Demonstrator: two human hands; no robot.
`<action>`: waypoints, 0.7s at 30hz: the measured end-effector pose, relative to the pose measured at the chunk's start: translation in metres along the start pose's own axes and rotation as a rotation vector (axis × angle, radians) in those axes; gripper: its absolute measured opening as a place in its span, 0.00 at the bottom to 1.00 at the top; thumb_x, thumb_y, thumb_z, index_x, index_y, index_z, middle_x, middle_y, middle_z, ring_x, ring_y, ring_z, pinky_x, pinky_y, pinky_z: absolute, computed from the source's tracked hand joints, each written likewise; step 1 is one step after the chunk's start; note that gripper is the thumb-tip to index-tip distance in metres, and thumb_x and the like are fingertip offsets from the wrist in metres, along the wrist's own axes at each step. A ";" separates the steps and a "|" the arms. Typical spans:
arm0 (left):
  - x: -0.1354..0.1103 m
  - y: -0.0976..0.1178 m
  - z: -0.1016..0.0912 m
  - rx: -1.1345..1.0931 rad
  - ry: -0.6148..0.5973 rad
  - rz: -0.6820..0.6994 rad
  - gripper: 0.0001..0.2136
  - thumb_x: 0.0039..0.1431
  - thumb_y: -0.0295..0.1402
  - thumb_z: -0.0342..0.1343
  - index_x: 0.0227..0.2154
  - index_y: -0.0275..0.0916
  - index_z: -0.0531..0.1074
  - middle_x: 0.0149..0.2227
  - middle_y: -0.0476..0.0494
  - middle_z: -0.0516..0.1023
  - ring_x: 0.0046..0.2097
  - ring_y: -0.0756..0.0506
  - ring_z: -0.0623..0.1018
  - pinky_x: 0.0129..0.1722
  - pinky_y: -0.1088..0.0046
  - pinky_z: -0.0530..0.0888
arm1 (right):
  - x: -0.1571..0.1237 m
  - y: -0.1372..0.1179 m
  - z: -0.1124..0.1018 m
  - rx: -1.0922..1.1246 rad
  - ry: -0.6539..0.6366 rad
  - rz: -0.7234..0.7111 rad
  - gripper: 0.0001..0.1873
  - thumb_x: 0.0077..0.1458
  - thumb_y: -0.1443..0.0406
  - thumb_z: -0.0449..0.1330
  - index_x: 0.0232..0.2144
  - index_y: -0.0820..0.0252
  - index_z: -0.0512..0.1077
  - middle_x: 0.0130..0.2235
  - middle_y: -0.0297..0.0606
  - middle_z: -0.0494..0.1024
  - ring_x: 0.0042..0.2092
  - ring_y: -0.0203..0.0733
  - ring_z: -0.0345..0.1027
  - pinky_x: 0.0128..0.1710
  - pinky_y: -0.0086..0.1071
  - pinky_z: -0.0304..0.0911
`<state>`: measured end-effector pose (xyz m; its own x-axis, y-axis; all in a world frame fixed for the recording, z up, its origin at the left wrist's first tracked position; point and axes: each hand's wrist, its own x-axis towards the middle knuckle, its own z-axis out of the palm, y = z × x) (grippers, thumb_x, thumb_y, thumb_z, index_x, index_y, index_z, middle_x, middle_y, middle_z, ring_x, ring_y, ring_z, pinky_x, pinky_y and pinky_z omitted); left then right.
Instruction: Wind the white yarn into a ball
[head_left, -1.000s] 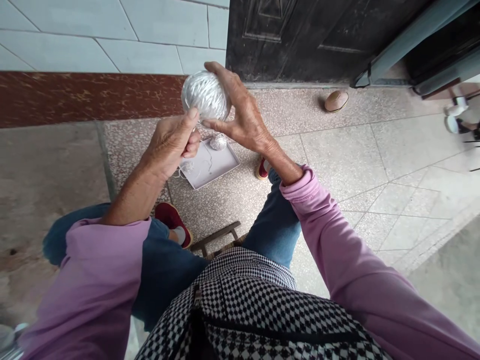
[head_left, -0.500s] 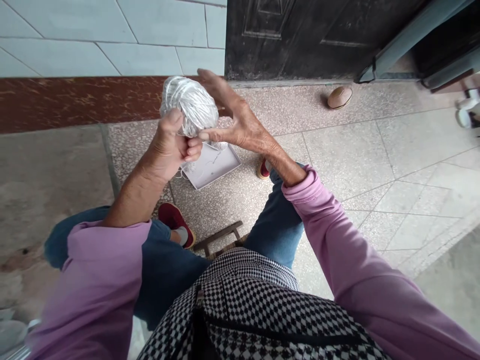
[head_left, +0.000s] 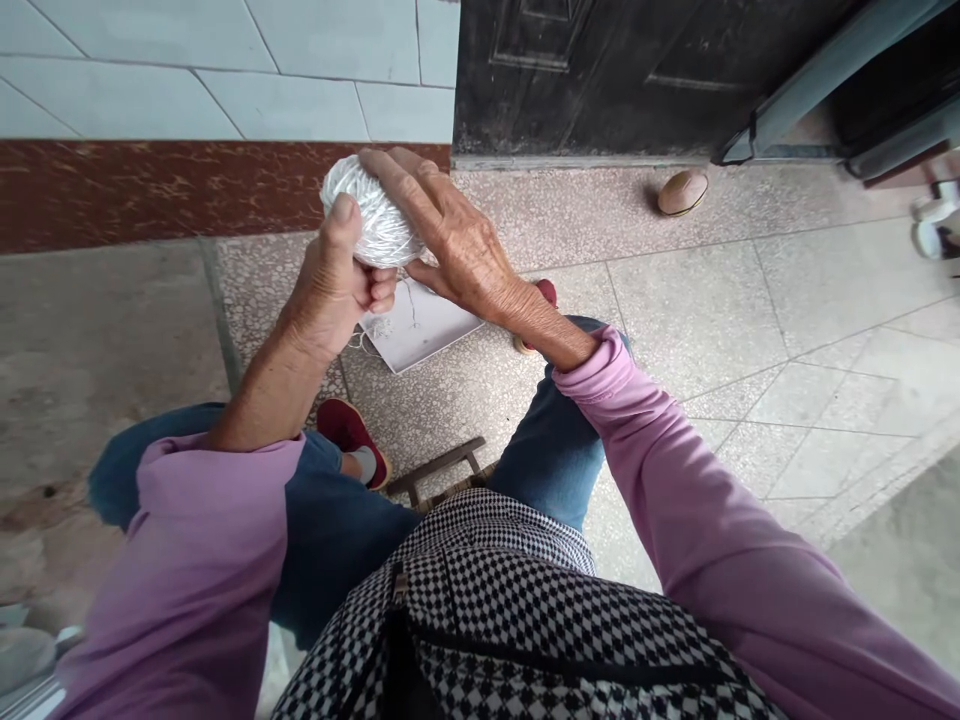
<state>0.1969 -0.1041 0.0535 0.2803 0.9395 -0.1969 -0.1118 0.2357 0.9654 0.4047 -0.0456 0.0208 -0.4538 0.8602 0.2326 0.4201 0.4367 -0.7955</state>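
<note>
A ball of white string (head_left: 366, 215) is held up in front of me, over my knees. My left hand (head_left: 337, 285) grips it from below, thumb pressed against its near side. My right hand (head_left: 442, 235) lies over the ball's right side with the fingers curled across its top. A thin strand hangs from the ball toward a white tray (head_left: 424, 330) on the floor, partly hidden behind my hands.
I sit on a low wooden stool (head_left: 439, 470), red shoes (head_left: 349, 430) on a speckled stone floor. A dark door (head_left: 600, 70) and tiled wall stand ahead. A brown oval object (head_left: 681, 190) lies by the door. Someone's shoes (head_left: 934, 225) show at the right edge.
The ball has shifted left and a little down. My right hand, which was open beside the ball half a second ago, has come over it and closed its fingers across the top.
</note>
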 end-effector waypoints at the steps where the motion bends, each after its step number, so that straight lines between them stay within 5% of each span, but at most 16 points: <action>1: -0.001 0.002 0.000 0.007 -0.003 -0.008 0.49 0.46 0.88 0.76 0.41 0.47 0.69 0.28 0.53 0.59 0.28 0.49 0.59 0.27 0.65 0.53 | 0.003 0.005 0.000 -0.005 -0.022 0.001 0.57 0.54 0.44 0.83 0.85 0.34 0.81 0.91 0.19 0.70 0.97 0.60 0.50 0.99 0.47 0.49; 8: -0.008 0.014 -0.003 -0.089 0.032 0.048 0.42 0.45 0.74 0.82 0.46 0.46 0.74 0.32 0.49 0.65 0.30 0.47 0.59 0.28 0.65 0.53 | 0.005 0.038 -0.010 0.296 -0.145 -0.041 0.73 0.54 0.32 0.87 0.91 0.44 0.66 0.93 0.27 0.67 0.91 0.60 0.63 0.91 0.50 0.71; 10: -0.005 0.015 0.000 -0.114 0.039 0.102 0.42 0.50 0.78 0.78 0.46 0.45 0.75 0.31 0.48 0.65 0.29 0.47 0.60 0.26 0.67 0.53 | -0.002 0.034 0.002 0.427 -0.169 -0.002 0.69 0.56 0.31 0.87 0.88 0.45 0.69 0.89 0.34 0.74 0.84 0.62 0.74 0.82 0.51 0.83; 12: 0.000 0.015 0.003 -0.157 0.096 0.137 0.42 0.54 0.82 0.69 0.44 0.45 0.75 0.29 0.48 0.64 0.27 0.48 0.56 0.24 0.69 0.48 | -0.011 0.025 0.019 0.556 -0.208 0.084 0.63 0.61 0.29 0.85 0.85 0.47 0.72 0.81 0.43 0.83 0.72 0.64 0.86 0.62 0.49 0.94; 15: 0.005 0.014 0.003 -0.213 0.187 0.173 0.40 0.52 0.81 0.68 0.41 0.46 0.75 0.29 0.47 0.66 0.26 0.48 0.51 0.24 0.69 0.40 | -0.025 0.004 0.040 0.612 -0.195 0.202 0.54 0.70 0.25 0.79 0.79 0.50 0.77 0.57 0.43 0.92 0.53 0.59 0.90 0.41 0.42 0.89; 18: 0.007 0.008 -0.005 -0.169 0.235 0.179 0.37 0.49 0.74 0.75 0.42 0.47 0.74 0.32 0.45 0.72 0.27 0.48 0.52 0.27 0.66 0.41 | -0.034 -0.018 0.042 0.465 -0.119 0.253 0.40 0.78 0.25 0.74 0.64 0.50 0.84 0.40 0.38 0.84 0.48 0.59 0.85 0.41 0.41 0.85; 21: 0.013 -0.007 -0.014 -0.055 0.316 0.189 0.35 0.51 0.70 0.76 0.42 0.47 0.71 0.35 0.44 0.73 0.29 0.48 0.59 0.30 0.64 0.51 | -0.038 -0.039 0.033 0.314 -0.129 0.215 0.35 0.81 0.27 0.72 0.47 0.49 0.82 0.40 0.40 0.82 0.54 0.63 0.84 0.49 0.44 0.87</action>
<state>0.1875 -0.0903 0.0418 -0.0573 0.9961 -0.0669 -0.1869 0.0552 0.9808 0.3793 -0.1041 0.0244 -0.4852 0.8743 -0.0141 0.2649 0.1316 -0.9552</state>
